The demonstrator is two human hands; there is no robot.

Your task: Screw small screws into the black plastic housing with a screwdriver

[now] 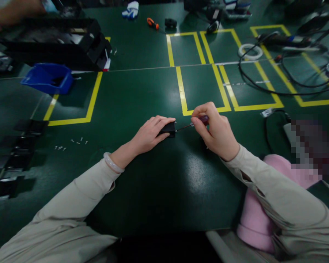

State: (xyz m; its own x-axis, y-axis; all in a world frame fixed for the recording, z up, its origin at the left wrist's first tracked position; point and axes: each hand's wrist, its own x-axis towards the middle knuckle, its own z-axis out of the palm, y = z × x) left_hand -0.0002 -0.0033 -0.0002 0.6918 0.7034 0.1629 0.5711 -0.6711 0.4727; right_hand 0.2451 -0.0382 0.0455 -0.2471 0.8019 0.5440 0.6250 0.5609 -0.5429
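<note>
My left hand (150,133) is closed over a small black box-shaped part (170,128) and holds it against the green table. Its fingers cover much of the part. In my right hand (215,129) is a screwdriver (204,119) with a dark reddish handle, gripped between thumb and fingers. The thin shaft points left, and its tip meets the right end face of the black part near a small screw. Left of my left hand, several loose screws (78,141) lie scattered on the table.
Several black parts (23,144) line the left side, below a blue bin (50,78) and a black rack (57,45). Yellow tape outlines (182,91) mark the table. Cables (244,75) and a white ring (250,52) lie right. Another person's arm (16,12) shows upper left.
</note>
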